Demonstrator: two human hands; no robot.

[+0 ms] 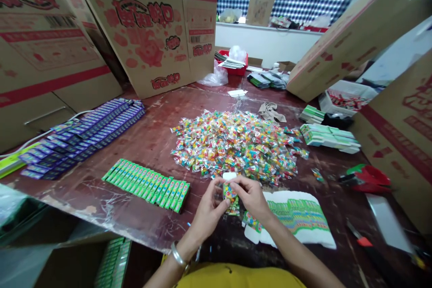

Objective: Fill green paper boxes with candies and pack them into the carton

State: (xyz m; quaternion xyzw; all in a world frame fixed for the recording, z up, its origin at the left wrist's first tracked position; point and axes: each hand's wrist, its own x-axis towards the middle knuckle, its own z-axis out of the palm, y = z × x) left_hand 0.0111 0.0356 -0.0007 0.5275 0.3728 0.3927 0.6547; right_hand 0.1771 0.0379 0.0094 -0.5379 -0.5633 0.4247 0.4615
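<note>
Both hands are busy with one small box (231,192), which is held upright above the near edge of the heap of wrapped candies (232,144). The left hand (206,216) has its fingers clamped on the left side of this box, and the right hand (252,199) pinches it from the right, near the top. A white flap (230,175) stands up at the top end, so I judge that the step in hand is the closing of the box. The next move calls, in my opinion, for a steady hold by the left fingers, while the right ones bend the flap and tuck it without crushing the thin card. Finished-looking green boxes (146,184) lie in a row to the left.
</note>
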